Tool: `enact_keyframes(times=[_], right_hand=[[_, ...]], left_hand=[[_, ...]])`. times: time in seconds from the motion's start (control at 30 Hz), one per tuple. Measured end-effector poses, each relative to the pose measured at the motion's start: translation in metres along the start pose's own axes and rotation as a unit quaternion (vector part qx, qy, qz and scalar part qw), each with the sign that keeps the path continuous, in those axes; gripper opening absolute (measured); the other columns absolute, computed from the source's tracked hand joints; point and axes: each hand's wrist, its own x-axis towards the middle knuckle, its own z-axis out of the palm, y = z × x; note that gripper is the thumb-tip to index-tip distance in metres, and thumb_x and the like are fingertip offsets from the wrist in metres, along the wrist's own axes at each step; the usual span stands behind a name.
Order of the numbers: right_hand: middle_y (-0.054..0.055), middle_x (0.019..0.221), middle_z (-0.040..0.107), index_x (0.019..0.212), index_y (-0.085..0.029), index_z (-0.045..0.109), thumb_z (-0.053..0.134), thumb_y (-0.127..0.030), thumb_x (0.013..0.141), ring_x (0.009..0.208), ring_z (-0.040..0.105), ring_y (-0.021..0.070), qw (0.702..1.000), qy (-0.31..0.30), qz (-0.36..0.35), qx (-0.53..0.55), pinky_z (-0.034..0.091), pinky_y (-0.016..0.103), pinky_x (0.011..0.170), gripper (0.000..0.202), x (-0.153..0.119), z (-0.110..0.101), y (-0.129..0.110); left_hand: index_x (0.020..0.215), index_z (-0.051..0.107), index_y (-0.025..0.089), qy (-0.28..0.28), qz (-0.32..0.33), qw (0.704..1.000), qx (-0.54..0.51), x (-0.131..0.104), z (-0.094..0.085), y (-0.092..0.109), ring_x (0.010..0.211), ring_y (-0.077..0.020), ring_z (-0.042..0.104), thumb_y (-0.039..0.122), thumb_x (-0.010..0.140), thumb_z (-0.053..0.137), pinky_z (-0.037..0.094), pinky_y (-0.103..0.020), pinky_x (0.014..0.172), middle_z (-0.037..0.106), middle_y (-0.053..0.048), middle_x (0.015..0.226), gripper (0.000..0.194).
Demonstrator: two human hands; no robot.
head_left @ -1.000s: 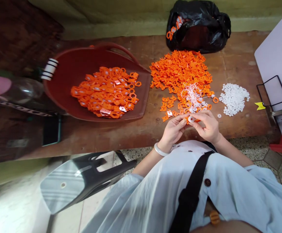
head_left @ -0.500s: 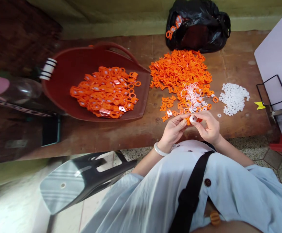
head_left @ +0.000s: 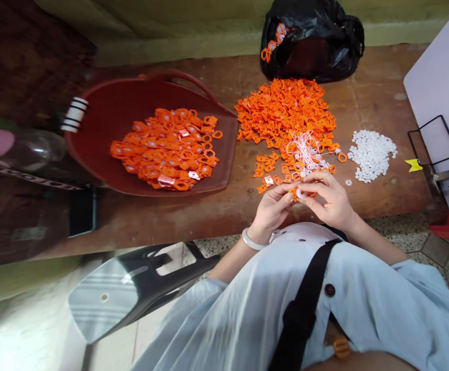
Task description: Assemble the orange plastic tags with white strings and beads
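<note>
Table [head_left: 398,198]: brown wood, backed by a green wall [head_left: 193,31], bearing a big orange heap [head_left: 286,108] of small parts.
Left hand [head_left: 273,208]: on the near side of the orange heap, thumb and fingers clamped on a small orange piece [head_left: 293,195].
Right hand [head_left: 330,200]: also on the near side of the orange heap, thumb and fingertips pinched on a white round piece [head_left: 300,194], right up against the small orange piece; cannot tell whether joined to it.
White strings [head_left: 305,147]: tangled over the near edge of the orange heap, just beyond the 2 hands.
White bits [head_left: 372,154]: piled to the right of the orange heap, with 1 loose white ring [head_left: 348,182] to their near left.
Red tub [head_left: 112,105]: to the left of the orange heap, holding many orange pieces [head_left: 166,149] with whitish centres.
Black bag [head_left: 340,51]: beyond the orange heap, orange parts showing at its left side.
Slip risk: white round piece, held only by fingertips; could pop free under an uneven squeeze.
Snag risk: white strings, so near the fingers; could be dragged along by a careless reach.
</note>
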Motion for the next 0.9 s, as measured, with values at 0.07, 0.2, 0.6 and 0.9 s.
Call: enact_keyframes(times=[0.07,0.2,0.6,0.9], right_hand=[[0.007,0.105,0.064,0.102,-0.024,0.069,0.062,-0.023,0.09,0.101,0.064,0.0201,1.0,-0.017,-0.004,0.013,0.058,0.038,0.085,0.014,0.002,-0.003,0.0],[0.007,0.101,0.064,0.089,-0.022,0.069,0.066,-0.023,0.087,0.094,0.065,0.0181,0.998,-0.05,0.0,0.041,0.058,0.035,0.08,0.004,0.006,-0.009,0.002],[0.003,0.088,0.065,0.082,-0.026,0.074,0.075,-0.033,0.08,0.08,0.064,0.0162,0.99,0.044,0.068,0.112,0.056,0.033,0.071,0.008,-0.006,-0.003,0.014],[0.001,0.089,0.06,0.077,-0.025,0.065,0.072,-0.028,0.082,0.086,0.06,0.0151,0.963,0.128,0.14,0.192,0.052,0.034,0.079,0.009,-0.015,0.009,0.011]], left_hand=[[0.09,0.077,0.023,-0.006,-0.004,1.0,-0.014,-0.001,0.002,0.001,0.082,-0.0169,0.068,0.044,0.061,0.086,0.053,-0.032,0.08,0.075,-0.004,0.094,0.036],[0.09,0.075,0.02,-0.027,0.004,0.999,-0.017,-0.003,0.006,0.004,0.087,-0.0171,0.068,0.042,0.062,0.087,0.052,-0.029,0.082,0.074,-0.005,0.091,0.037],[0.088,0.07,0.021,0.001,0.128,0.992,0.002,-0.007,0.022,-0.006,0.083,-0.0125,0.066,0.039,0.071,0.081,0.051,-0.026,0.081,0.071,-0.001,0.087,0.027],[0.086,0.072,0.021,0.003,0.219,0.972,0.082,-0.003,0.028,-0.016,0.091,-0.0154,0.067,0.033,0.078,0.076,0.051,-0.03,0.086,0.072,-0.005,0.094,0.015]])
